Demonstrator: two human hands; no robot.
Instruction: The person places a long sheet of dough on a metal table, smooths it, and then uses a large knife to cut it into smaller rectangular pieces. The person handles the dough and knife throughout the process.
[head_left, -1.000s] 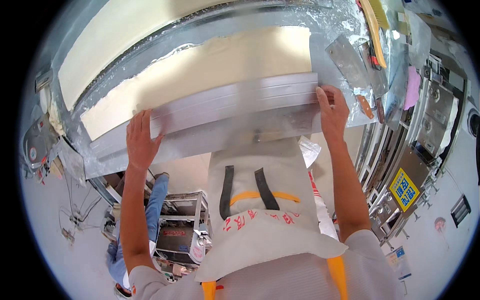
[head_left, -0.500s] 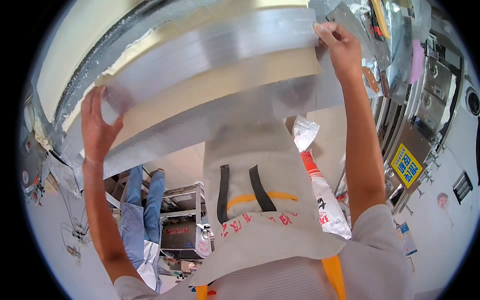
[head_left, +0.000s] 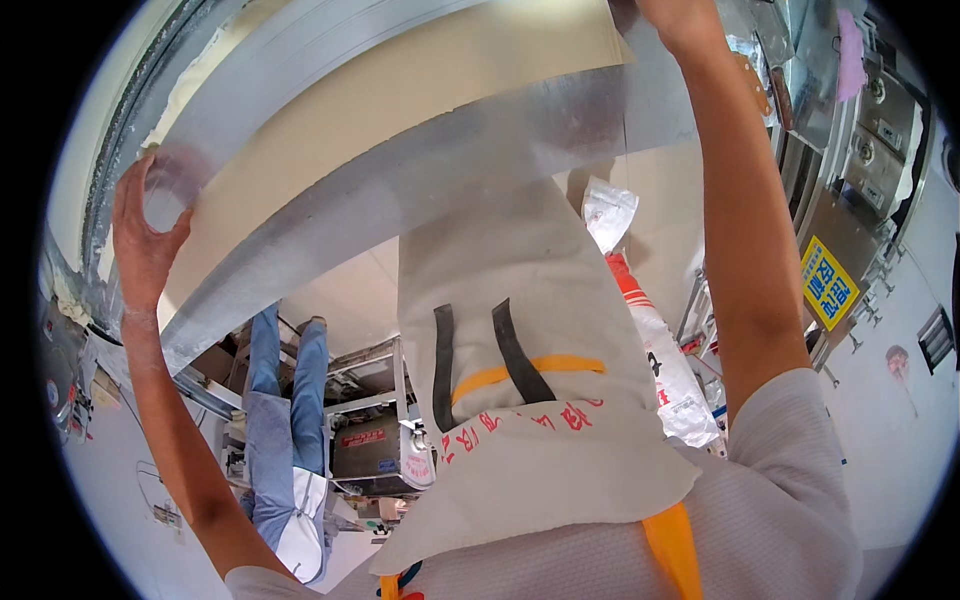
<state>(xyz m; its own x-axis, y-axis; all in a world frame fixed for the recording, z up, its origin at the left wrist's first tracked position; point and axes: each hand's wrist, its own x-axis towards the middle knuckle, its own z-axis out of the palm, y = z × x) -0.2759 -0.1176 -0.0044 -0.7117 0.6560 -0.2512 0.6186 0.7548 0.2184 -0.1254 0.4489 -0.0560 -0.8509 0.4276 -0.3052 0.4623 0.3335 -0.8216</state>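
A long, wide metal strip (head_left: 290,85) lies across a pale yellow sheet of dough (head_left: 400,115) on the metal worktop (head_left: 440,155). My left hand (head_left: 145,240) is curved round the strip's left end, its fingers at the far edge and the thumb at the near edge. Toward the strip's other end, my right hand (head_left: 688,25) reaches to the top of the view. Its fingers are cut off there, so its hold does not show. A band of bare dough runs along the near side of the strip.
Under the worktop stand a person's blue trouser legs (head_left: 305,385) and a metal cabinet (head_left: 365,455). A white and red sack (head_left: 665,365) lies on the floor below my right forearm. Steel equipment with a yellow sign (head_left: 830,283) lines the right side.
The metal strip has shifted away from me over the dough, leaving a wider band bare. Both hands sit higher in the view, and my right fingers have passed out of it.
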